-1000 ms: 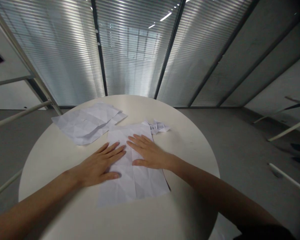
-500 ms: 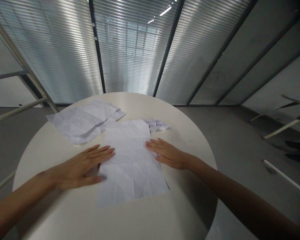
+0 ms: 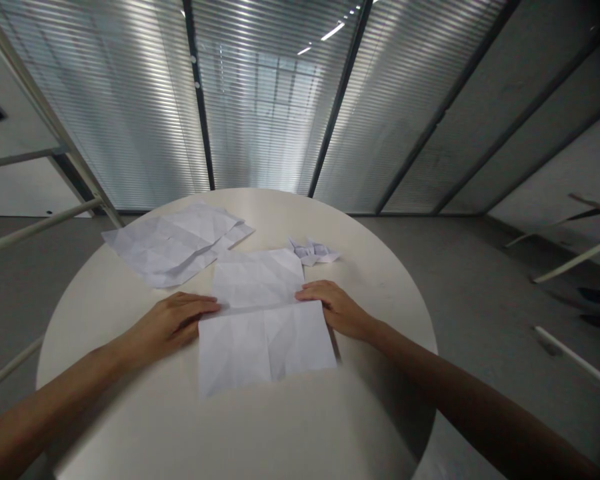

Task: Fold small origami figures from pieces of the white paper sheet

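Observation:
A creased white paper sheet (image 3: 266,337) lies in the middle of the round white table (image 3: 370,280). A cross fold line runs over it between my two hands. My left hand (image 3: 173,322) sits at the sheet's left edge, its fingers curled and pinching the paper at the fold line. My right hand (image 3: 333,307) is at the right edge, with its fingers bent and closed on the paper there. The sheet's far part lies flat beyond my fingers.
More creased white sheets (image 3: 173,243) lie at the table's far left. A small folded paper piece (image 3: 313,251) rests just beyond the sheet on the right. Slatted glass walls stand behind the table, metal rails (image 3: 35,227) are at the left, and grey floor surrounds it.
Both hands slid outward from the middle of the sheet to its side edges. Their flat fingers have curled and closed on the paper at the fold line.

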Demonstrator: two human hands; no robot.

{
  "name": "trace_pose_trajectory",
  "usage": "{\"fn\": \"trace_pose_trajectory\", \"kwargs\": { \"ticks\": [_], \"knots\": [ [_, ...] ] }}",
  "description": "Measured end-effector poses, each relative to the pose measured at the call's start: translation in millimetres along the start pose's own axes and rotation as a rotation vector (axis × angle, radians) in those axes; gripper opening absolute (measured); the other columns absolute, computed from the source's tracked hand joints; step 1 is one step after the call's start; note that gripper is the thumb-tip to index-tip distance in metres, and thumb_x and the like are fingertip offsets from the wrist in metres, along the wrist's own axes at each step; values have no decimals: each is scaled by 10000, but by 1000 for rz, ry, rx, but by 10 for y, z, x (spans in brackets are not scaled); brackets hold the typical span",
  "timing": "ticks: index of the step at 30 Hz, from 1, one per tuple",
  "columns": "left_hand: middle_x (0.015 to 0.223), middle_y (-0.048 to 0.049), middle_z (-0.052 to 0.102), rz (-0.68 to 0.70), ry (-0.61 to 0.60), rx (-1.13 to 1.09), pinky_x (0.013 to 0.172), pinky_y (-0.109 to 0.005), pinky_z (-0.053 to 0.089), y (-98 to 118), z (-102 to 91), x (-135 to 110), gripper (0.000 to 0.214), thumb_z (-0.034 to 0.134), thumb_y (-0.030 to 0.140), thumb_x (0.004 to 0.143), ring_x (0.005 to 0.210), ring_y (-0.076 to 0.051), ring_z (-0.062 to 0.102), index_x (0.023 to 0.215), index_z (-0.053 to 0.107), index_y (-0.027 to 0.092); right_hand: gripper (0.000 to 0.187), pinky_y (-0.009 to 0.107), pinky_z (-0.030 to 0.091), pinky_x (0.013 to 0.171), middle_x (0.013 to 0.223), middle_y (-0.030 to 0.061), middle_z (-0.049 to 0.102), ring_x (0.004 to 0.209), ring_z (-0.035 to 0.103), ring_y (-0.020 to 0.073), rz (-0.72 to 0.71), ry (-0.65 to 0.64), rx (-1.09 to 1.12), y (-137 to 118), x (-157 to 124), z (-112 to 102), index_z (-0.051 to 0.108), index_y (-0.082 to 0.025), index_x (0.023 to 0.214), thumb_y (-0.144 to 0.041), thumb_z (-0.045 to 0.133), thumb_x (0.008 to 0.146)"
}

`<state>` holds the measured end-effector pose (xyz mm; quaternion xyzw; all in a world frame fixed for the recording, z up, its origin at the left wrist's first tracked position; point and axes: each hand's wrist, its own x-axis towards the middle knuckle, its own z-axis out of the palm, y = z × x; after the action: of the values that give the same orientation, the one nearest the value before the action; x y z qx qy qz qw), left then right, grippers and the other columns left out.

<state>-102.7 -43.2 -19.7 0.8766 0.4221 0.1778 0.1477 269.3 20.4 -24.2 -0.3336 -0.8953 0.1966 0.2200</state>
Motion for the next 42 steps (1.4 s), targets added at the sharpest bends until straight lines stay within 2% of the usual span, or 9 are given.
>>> {"fn": "trace_pose_trajectory", "kwargs": {
  "ticks": [4,8,12,16,18,20,25,32,42],
  "knots": [
    [997,-54,698,-217,92,-215,768,-300,536,67,1,-14,333,415,383,916,887,-203,662,1169,567,229,275,326,513,719,970,56,703,818,659,197,215,72,216,-137,31,95,625,-208,1101,-269,495,867],
    [752,-21,670,-414,187,-199,621,-303,530,59,92,23,586,482,444,875,672,-194,648,1380,316,199,436,299,491,591,794,18,697,625,620,177,405,170,159,-227,76,222,475,-223,1282,-291,518,853],
    [1207,-156,562,-360,263,108,874,-478,480,89,155,137,799,571,414,805,1077,-338,562,1448,155,186,711,436,476,823,1072,118,652,941,609,285,418,214,-112,-280,155,275,322,-225,1395,-310,639,765],
    [1553,-132,44,-179,352,377,1082,-611,192,219,131,290,884,583,237,773,1392,-412,113,1473,44,256,957,551,304,1034,1432,212,331,1319,306,380,405,254,-319,-304,198,273,94,-152,1468,-358,670,731],
    [1562,-70,-75,-86,294,430,1109,-610,73,261,128,368,894,567,166,757,1408,-393,-2,1476,50,291,956,540,220,1095,1516,185,164,1397,140,352,290,231,-356,-304,223,258,36,-161,1475,-317,642,752],
    [1565,-42,-54,1,143,418,1122,-583,40,256,155,438,838,529,141,771,1416,-360,-14,1476,106,304,883,510,146,1132,1544,156,84,1421,35,313,109,103,-383,-295,271,235,70,-160,1478,-248,595,774],
    [1557,-44,93,64,-113,337,1123,-565,23,127,299,547,571,407,324,917,1423,-309,64,1457,223,317,640,450,85,1153,1529,174,173,1426,61,263,-175,-307,-373,-219,459,196,229,-87,1451,-300,449,889],
    [1553,-77,48,25,-160,372,1104,-584,70,94,340,558,713,335,651,872,1414,-343,73,1472,111,337,861,472,106,1146,1538,183,84,1419,62,315,-54,-327,-411,-53,444,170,188,-115,1472,-700,301,850],
    [1549,-93,63,25,-145,410,1106,-566,92,93,327,555,753,324,679,857,1411,-349,96,1477,100,315,942,464,126,1148,1521,233,96,1418,65,321,1,-302,-471,95,214,76,191,-37,1457,-733,279,829]
  ]
}}
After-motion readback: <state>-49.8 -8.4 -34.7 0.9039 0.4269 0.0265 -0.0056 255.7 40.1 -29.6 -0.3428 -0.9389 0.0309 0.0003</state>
